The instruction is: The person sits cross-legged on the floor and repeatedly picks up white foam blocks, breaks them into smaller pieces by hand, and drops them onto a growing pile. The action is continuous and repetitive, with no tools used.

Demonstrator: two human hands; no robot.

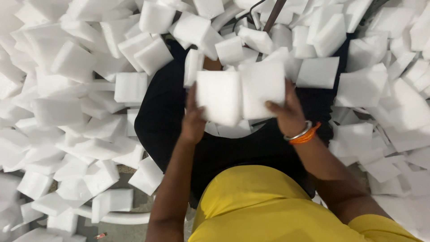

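1. While both hands are up over the lap, the two white foam blocks sit side by side between them, touching along one edge: the left foam block (218, 97) and the right foam block (263, 88).
2. Left hand (193, 120) is on the lower left edge of the left block. Its fingers are mostly hidden behind the foam, so they look clamped on it, but I can't tell exactly how they wrap.
3. Right hand (289, 114) grips the right block from its lower right corner, thumb on the front face and the rest behind, so it's closed on the foam. That wrist has a silver and orange bangles (303, 133) stack on it.
4. Relation that matters: each block lies up and inward from the hand holding it, flat faces toward the camera, with the seam between the blocks running roughly vertical, about midway between the hands. Neither hand is clearly nearer to it.
5. Each block's long side runs roughly up and down, the right one sitting a bit higher than the left.
6. Underneath is a black cloth (170, 116) across the lap, with the person's yellow shirt (260, 206) at the bottom of the view.
7. All around is a big loose foam pile (67, 89) of the same white blocks, heaped on both sides and ahead.
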